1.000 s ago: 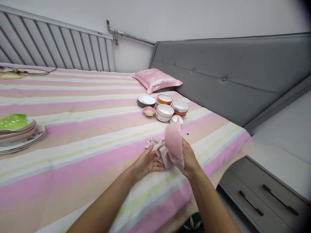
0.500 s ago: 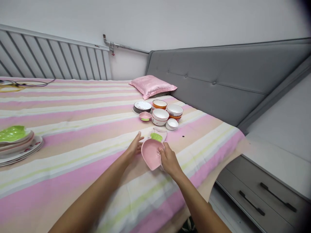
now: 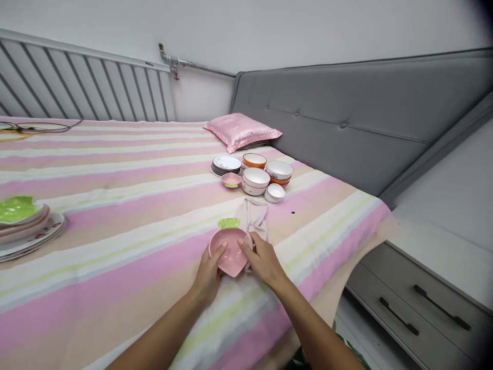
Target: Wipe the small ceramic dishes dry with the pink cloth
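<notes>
A pink strawberry-shaped bowl (image 3: 232,259) with a green leaf edge is held between both hands near the front of the bed. My left hand (image 3: 210,272) grips its left side, thumb over the rim. My right hand (image 3: 265,259) closes on the right side, with the thumb inside the bowl. A pale pink cloth (image 3: 254,213) lies on the bedspread just behind and beneath my right hand; whether those fingers also hold part of it is hidden. Beyond the cloth sit a smaller pink bowl (image 3: 231,180), white bowls (image 3: 256,181) and a stack of small white dishes (image 3: 275,193).
Stacked plates (image 3: 226,165) and more bowls (image 3: 279,170) stand toward the pink pillow (image 3: 242,131). At far left, a green leaf-shaped dish (image 3: 16,209) tops another stack. A grey headboard (image 3: 327,103) and a drawer cabinet (image 3: 419,293) border the right side.
My left hand, earlier apart from the bowl, now grips its left side. The bowl has moved slightly left and nearer, turned more upright, uncovering more of the cloth.
</notes>
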`<state>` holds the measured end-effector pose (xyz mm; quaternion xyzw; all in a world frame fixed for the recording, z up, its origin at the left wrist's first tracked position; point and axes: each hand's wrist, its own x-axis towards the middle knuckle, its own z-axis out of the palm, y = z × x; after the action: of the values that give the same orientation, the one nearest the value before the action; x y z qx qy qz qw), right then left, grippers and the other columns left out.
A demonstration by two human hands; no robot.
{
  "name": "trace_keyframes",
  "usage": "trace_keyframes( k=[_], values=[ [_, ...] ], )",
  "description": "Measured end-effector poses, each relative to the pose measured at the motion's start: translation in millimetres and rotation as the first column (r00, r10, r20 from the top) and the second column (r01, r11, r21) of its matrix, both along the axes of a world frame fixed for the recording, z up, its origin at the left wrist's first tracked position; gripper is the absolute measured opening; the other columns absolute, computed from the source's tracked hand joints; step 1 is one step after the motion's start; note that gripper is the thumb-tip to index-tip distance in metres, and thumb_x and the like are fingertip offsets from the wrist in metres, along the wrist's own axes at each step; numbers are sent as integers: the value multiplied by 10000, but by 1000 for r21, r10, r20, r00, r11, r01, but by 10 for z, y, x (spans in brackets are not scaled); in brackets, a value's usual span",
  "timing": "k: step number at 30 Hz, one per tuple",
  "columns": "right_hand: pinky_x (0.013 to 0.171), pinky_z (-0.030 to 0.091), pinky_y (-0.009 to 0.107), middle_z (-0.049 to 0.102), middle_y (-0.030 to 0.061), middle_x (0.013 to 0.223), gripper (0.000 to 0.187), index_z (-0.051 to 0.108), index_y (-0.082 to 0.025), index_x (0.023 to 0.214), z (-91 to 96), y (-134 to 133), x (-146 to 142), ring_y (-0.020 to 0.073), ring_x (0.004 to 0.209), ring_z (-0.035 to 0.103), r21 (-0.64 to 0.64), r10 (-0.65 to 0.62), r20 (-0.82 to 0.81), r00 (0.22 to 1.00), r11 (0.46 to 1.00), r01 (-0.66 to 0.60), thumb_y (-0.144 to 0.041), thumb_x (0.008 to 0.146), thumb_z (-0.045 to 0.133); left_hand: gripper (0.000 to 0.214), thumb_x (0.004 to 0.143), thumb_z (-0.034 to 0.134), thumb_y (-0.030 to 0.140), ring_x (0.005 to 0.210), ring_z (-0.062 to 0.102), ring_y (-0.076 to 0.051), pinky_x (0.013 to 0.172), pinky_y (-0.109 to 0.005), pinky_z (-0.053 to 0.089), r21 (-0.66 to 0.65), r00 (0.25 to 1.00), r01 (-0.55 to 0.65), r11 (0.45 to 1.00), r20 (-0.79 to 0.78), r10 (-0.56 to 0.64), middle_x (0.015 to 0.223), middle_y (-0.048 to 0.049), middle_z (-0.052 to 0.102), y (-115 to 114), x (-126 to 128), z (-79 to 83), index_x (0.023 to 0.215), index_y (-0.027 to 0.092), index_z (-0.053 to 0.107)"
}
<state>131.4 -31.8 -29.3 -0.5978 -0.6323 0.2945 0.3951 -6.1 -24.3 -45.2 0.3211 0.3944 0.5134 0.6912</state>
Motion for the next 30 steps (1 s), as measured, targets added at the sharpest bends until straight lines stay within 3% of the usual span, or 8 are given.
trace_keyframes(
  k=[4,9,11,14,17,21,25,30],
  values=[
    [574,437,261,595,-13,648,376,595,-203,974,-22,22,-13,139,559,554,-66,17,-246,969,997,-35,-449,857,336,458,703,618,403,810,616,-205,642,-296,493,-17,995,-71,997,-68,70,970,-60,647,10,-57,-7,1112,212,539],
    [681,475,303,670,48,884,339,628,-192,1057,-68,51,36,180,759,605,-59,-74,-279,957,996,60,-322,802,446,457,722,600,399,761,613,-177,607,-279,496,-27,993,-84,996,-90,81,1007,-47,624,14,-68,-27,1147,256,507],
    [684,480,306,673,54,924,317,650,-195,1025,-41,44,48,188,785,608,-51,-117,-256,959,993,108,-281,780,467,458,722,601,402,795,610,-185,613,-278,497,-27,989,-91,995,-120,87,1053,-49,606,14,-60,-41,1149,268,501],
    [632,482,296,685,44,817,308,662,-199,1006,27,15,38,178,691,608,-22,-148,-208,967,989,146,-280,789,459,471,714,611,406,836,608,-205,639,-291,497,-14,982,-97,995,-166,93,1079,-63,597,14,-46,-59,1148,259,503],
    [599,475,289,680,28,742,345,618,-221,1091,72,-21,6,167,614,601,20,-67,-167,984,997,71,-331,825,426,474,706,622,397,856,612,-214,702,-304,488,22,981,-88,996,-170,91,1065,-79,612,16,-36,-66,1136,224,525],
    [597,457,271,679,8,826,359,533,-269,1172,38,-29,-16,133,542,597,26,-21,-105,994,999,24,-309,863,352,486,695,632,398,844,623,-214,737,-312,477,32,985,-90,995,-148,94,1029,-84,639,20,-25,-70,1130,200,545],
    [570,406,235,619,-21,676,287,514,-218,1076,-46,24,16,136,563,569,72,-114,35,993,991,111,-256,800,447,511,680,640,404,820,631,-228,699,-320,483,28,987,-87,996,-135,90,992,-86,656,15,-12,-81,1130,179,548],
    [558,355,233,487,-51,567,233,479,-202,960,-79,49,33,155,580,519,28,-220,212,952,975,219,-304,752,513,469,697,631,358,966,589,-245,824,-337,445,132,988,-55,990,-137,73,1064,-99,633,-8,14,-77,1116,162,557]
  ],
)
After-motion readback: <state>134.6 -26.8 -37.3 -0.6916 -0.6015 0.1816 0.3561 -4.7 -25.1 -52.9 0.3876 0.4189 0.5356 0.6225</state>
